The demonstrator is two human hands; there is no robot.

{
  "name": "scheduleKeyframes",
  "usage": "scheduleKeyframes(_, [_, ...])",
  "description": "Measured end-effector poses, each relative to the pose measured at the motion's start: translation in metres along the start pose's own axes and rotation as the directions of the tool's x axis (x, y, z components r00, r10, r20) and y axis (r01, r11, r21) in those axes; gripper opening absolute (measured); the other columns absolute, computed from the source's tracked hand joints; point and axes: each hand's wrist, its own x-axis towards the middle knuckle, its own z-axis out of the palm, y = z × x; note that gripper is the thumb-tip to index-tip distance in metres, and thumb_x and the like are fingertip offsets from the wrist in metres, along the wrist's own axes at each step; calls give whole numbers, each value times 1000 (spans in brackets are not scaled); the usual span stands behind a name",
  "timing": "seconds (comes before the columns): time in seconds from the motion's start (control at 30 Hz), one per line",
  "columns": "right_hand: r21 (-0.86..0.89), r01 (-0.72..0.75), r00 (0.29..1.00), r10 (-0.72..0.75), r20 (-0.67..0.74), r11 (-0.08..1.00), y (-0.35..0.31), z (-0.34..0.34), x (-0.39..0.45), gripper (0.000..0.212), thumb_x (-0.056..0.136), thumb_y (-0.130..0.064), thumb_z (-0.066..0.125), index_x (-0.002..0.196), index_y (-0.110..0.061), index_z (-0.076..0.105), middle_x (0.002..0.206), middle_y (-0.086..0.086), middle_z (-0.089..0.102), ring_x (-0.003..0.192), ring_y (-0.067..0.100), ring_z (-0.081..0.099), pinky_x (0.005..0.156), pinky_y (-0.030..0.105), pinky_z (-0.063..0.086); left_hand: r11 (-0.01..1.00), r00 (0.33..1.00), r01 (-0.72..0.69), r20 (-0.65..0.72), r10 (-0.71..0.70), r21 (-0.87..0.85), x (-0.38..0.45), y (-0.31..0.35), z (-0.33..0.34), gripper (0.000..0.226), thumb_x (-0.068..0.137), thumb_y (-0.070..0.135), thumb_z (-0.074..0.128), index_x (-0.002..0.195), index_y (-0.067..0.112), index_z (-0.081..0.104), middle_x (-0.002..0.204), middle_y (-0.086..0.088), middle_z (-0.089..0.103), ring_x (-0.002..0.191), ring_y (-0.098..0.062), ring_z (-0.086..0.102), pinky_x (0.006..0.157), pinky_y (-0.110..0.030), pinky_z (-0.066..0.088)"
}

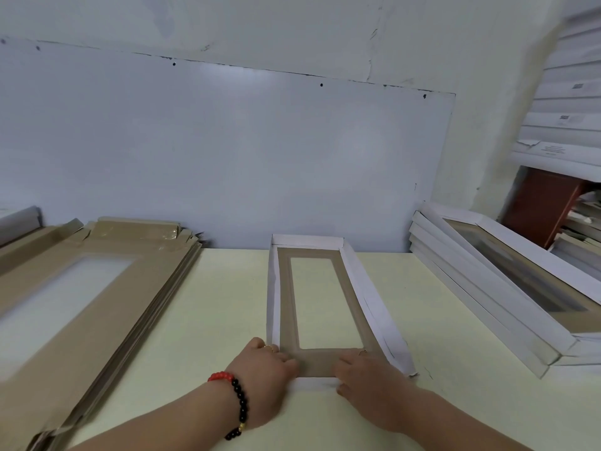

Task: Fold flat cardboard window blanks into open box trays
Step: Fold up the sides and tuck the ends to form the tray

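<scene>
A long cardboard window tray, brown inside with white raised walls and a rectangular window, lies lengthwise on the pale table in the middle of the view. Its far and side walls stand up. My left hand, with a bead bracelet on the wrist, grips the tray's near left corner, fingers curled over the low near wall. Opposite it, my right hand holds the near right corner, fingers inside on the brown floor and thumb outside on the near white flap.
A tall stack of flat brown window blanks fills the left side of the table. Several folded white trays lean stacked at the right. More white boxes are piled on shelves at the far right. A white wall stands behind.
</scene>
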Motion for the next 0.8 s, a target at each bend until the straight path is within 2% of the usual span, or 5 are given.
scheduleKeyframes(0.27, [-80,-68,997,71,39,995,10,-6,-17,23,101,-29,39,114,-16,51,119,5,54,110,25,53,92,34,43,996,998,59,22,-61,68,2,6,-3,27,83,13,40,107,20,51,106,-3,59,100,-28,53,101,-39,22])
scheduleKeyframes(0.37, [-103,-38,997,30,-78,994,-4,-6,-15,14,79,-35,70,84,-23,63,86,-5,65,78,12,65,67,20,51,998,998,62,-19,-62,14,11,28,-2,27,85,15,38,109,18,51,114,-5,55,103,-29,54,98,-41,23])
scheduleKeyframes(0.47, [-81,-26,985,12,-171,996,-17,-9,-11,17,75,-42,70,72,-26,64,74,-12,65,65,7,64,58,18,48,996,998,65,-1,-65,-69,26,52,3,28,91,15,33,113,13,51,120,-9,52,109,-32,52,100,-42,26])
scheduleKeyframes(0.67, [63,-35,988,25,152,997,24,-54,-25,34,82,-27,55,115,-32,53,117,-10,53,110,10,43,97,27,31,990,999,43,-14,-46,-136,25,46,10,27,88,8,32,110,13,48,117,-8,50,108,-33,47,92,-40,36])
scheduleKeyframes(0.8, [98,-172,938,132,319,980,47,-71,-42,59,77,-1,46,122,-39,50,127,-18,40,117,10,38,98,28,37,987,998,31,-40,-37,-155,23,48,11,27,85,8,34,108,15,46,115,-8,49,106,-33,46,87,-40,34])
